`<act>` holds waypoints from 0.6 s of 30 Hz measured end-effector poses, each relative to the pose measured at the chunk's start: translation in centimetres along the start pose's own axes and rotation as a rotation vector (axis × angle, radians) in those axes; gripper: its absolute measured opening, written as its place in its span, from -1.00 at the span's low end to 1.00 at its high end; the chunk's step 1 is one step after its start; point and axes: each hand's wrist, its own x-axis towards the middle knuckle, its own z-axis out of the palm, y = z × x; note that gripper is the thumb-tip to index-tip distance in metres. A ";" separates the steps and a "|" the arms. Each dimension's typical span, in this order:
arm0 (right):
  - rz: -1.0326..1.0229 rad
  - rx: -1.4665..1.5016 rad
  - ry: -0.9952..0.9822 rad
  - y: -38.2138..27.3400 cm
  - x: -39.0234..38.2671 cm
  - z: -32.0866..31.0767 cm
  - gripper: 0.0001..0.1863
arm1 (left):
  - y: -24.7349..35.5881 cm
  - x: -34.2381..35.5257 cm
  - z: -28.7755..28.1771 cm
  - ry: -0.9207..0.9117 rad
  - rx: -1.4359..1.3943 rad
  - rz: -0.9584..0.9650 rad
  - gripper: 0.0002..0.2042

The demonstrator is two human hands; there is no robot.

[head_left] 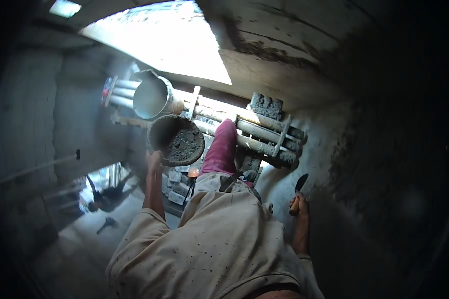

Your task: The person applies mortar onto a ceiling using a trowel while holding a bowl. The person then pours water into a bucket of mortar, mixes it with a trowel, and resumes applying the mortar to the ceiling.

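Note:
My left hand grips the rim of a round, dark mortar pan. Grey wet mortar lies inside it, and the pan is tilted so that its inside shows. Off to the right, my right hand is closed round the wooden handle of a trowel. The trowel's dark blade points up and away from me, near the plastered wall. Just beyond the pan, a large pale bucket stands on the pole platform.
Lashed poles with cross slats form the platform, where my knee shows. A mortar-crusted block sits at its far edge. Below are stacked blocks. Rough wall rises on the right. Another person is at lower left, beneath a bright opening.

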 end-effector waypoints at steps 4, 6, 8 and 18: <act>-0.082 -0.271 0.110 -6.8 3.5 0.1 -0.85 | 0.2 1.8 1.1 0.091 -0.019 -0.118 -0.53; -0.100 -0.427 0.134 -10.5 4.2 3.3 -0.85 | 0.4 3.3 1.6 0.149 -0.018 -0.132 -0.52; -0.139 -0.617 0.202 -13.4 3.6 6.8 -0.83 | 0.7 4.4 2.5 0.188 -0.044 -0.131 -0.50; -0.199 -0.947 -0.184 -22.2 -0.5 28.2 -0.54 | 1.2 13.6 14.9 -0.040 0.107 -0.121 -0.42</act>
